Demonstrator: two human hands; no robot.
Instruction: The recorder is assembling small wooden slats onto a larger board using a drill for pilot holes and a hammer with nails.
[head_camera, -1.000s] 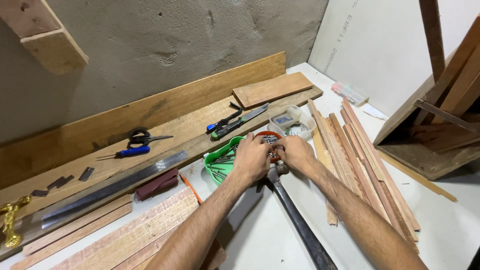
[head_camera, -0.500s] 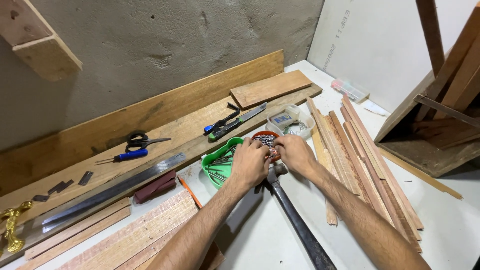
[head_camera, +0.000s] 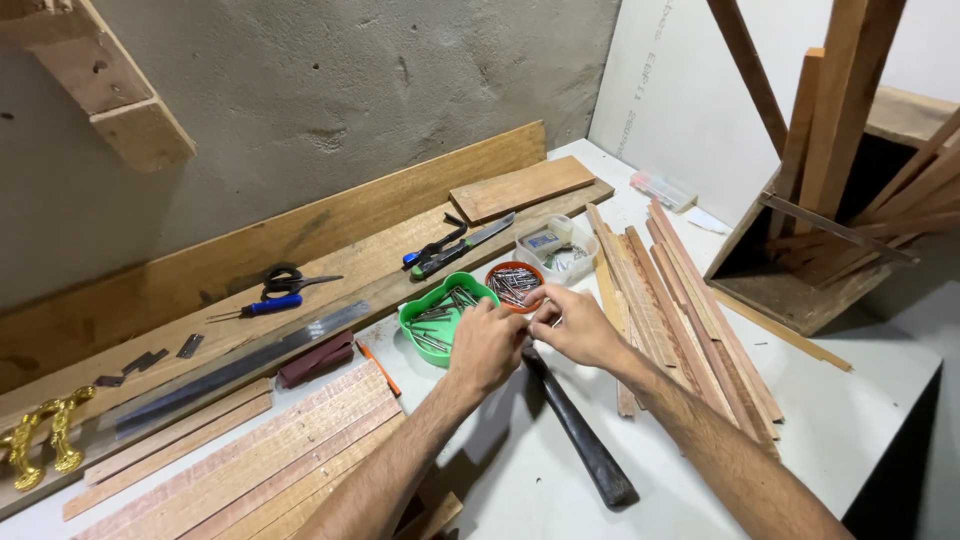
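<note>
Two hands are held close together over the hammer (head_camera: 580, 430): the left hand (head_camera: 487, 345) and right hand (head_camera: 575, 325), fingers pinched beside the round nail dish (head_camera: 513, 283); what is pinched cannot be seen

Small woodworking shop, rough bare-walled corner.

Unfinished concrete wall (head_camera: 330, 90) behind a white workbench (head_camera: 860, 400); long plank (head_camera: 250, 250) leaning against the wall, bundles of thin wood strips (head_camera: 680, 290) and ruled slats (head_camera: 250, 450) laid out. Hand tools scattered: hammer (head_camera: 585, 440), steel ruler (head_camera: 235, 365), scissors (head_camera: 285, 280), screwdriver (head_camera: 255, 307). Green tray of nails (head_camera: 430, 320), open wooden crate (head_camera: 800, 270) of offcuts.
</note>
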